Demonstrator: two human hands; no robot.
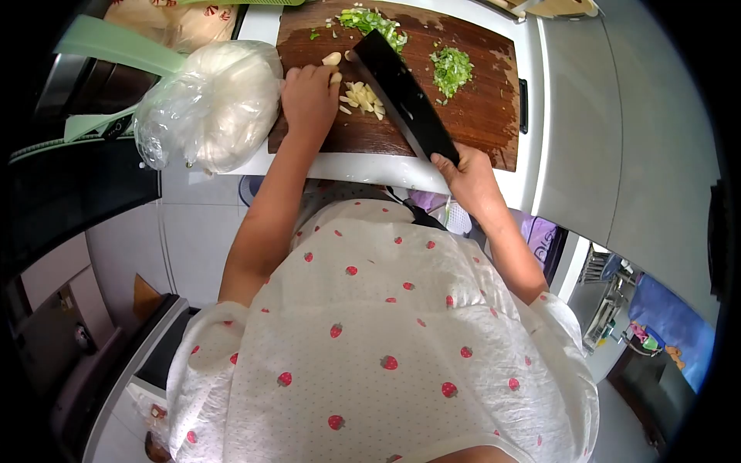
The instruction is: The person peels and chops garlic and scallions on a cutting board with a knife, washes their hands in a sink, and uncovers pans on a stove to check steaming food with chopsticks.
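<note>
My right hand (469,179) is wrapped round the handle end of a black-bladed knife (403,92), which slants up and left over the wooden cutting board (486,116). On the board's left part, my left hand (310,96) has its fingers bent beside whole garlic cloves (332,59); whether it grips one is hidden. Sliced garlic (363,99) lies between that hand and the blade. Chopped green onion (451,71) forms a pile right of the knife, and more chopped greens (363,21) lie at the far edge, partly behind the blade.
A clear plastic bag with white contents (220,104) rests against the board's left side. Beyond it are a light green handled item (116,48) and another food bag (174,21). The white counter edge (363,166) runs along the near side; a grey cabinet (656,131) stands right.
</note>
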